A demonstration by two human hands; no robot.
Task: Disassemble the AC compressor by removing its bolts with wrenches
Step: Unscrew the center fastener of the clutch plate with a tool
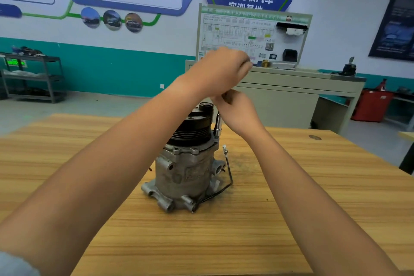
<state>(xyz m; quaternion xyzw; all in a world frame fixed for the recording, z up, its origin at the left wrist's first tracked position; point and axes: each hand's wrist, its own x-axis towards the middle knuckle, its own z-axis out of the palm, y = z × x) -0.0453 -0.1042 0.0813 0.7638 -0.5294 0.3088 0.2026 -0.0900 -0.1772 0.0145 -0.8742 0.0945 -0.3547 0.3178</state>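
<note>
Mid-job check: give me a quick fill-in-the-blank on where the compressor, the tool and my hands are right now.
1. The grey metal AC compressor stands on end on the ____ table.
2. Its black pulley faces ____.
3. The right hand grips the slim chrome socket tool, which stands ____ beside the pulley.
4. The black wire with a white connector runs down the compressor's ____ side.
Missing words: wooden; up; vertical; right.

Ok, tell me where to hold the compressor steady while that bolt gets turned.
Probably take the compressor's grey body below the black pulley, coming from the left: it stands upright, and the socket tool and wire occupy the right side.
</note>
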